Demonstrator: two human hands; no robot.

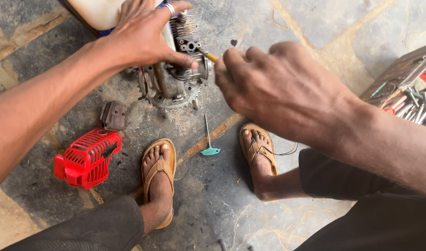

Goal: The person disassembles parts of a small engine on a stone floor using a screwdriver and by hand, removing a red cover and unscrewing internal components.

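Observation:
A small grey engine (176, 81) with cooling fins and a toothed flywheel stands on the stone floor between my feet. My left hand (145, 35), a ring on one finger, grips the engine from above with the thumb pressed on its side. My right hand (278, 88) is closed around a yellow-handled screwdriver (209, 56), whose tip meets the engine near my left thumb. A white fuel tank (96, 11) sits behind the engine, partly hidden by my left hand.
A red plastic engine cover (87, 158) and a dark small cover plate (113, 115) lie at left. A teal T-handle key (209, 139) lies between my sandalled feet. A tool box with several screwdrivers (406, 100) stands at the right edge.

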